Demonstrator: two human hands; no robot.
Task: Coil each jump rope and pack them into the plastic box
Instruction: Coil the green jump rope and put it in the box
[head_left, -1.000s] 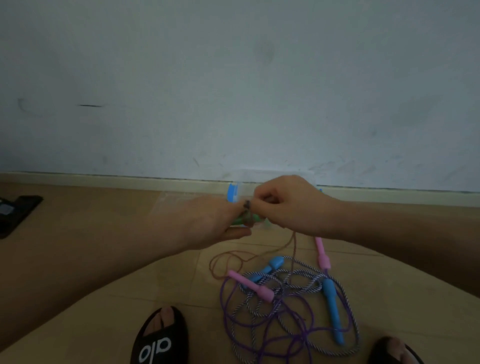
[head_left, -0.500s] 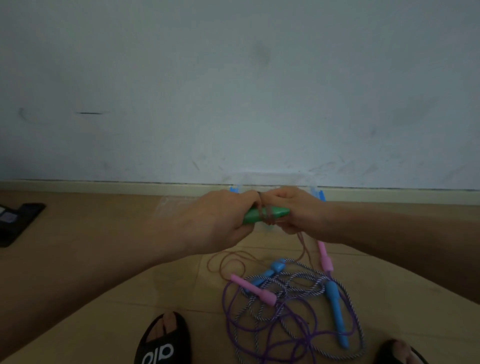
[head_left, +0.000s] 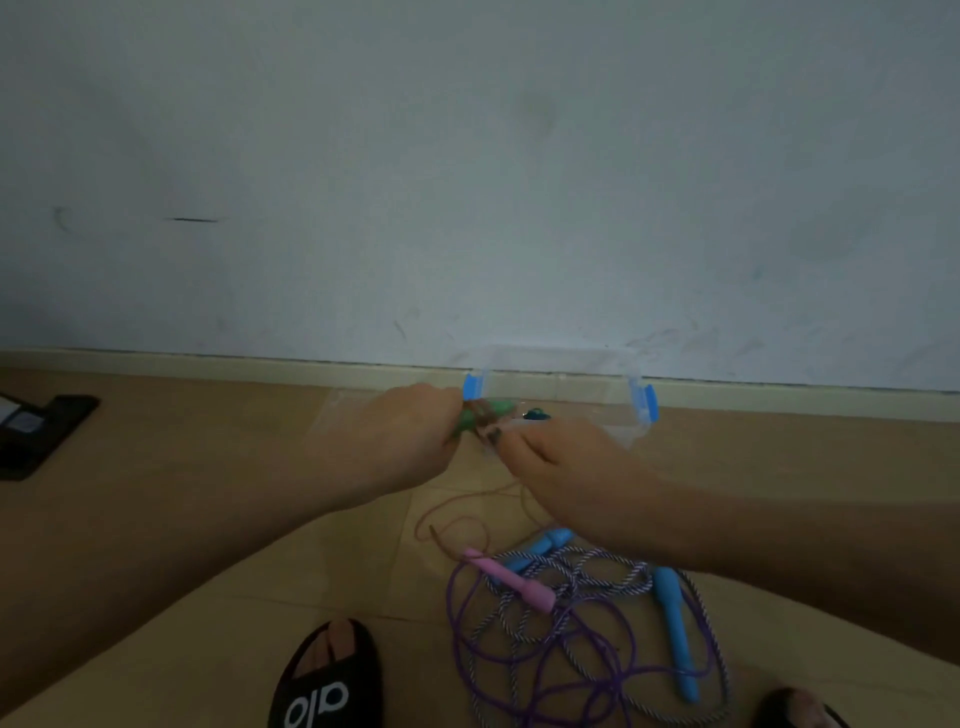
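From the head view, the green handles (head_left: 491, 410) are bundled with brown cord wound round them, gripped in the left hand (head_left: 410, 436). The right hand (head_left: 550, 457) pinches the cord just right of them. The clear plastic box (head_left: 641, 402) sits beyond, by the wall; other ropes (head_left: 571, 623) lie tangled on the near floor.

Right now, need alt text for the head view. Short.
Two bare hands meet above a tan floor: the left hand grips a green handle wound with brownish rope, and the right hand pinches that rope beside it. A clear plastic box with blue latches sits behind by the wall; purple and striped ropes lie tangled below.
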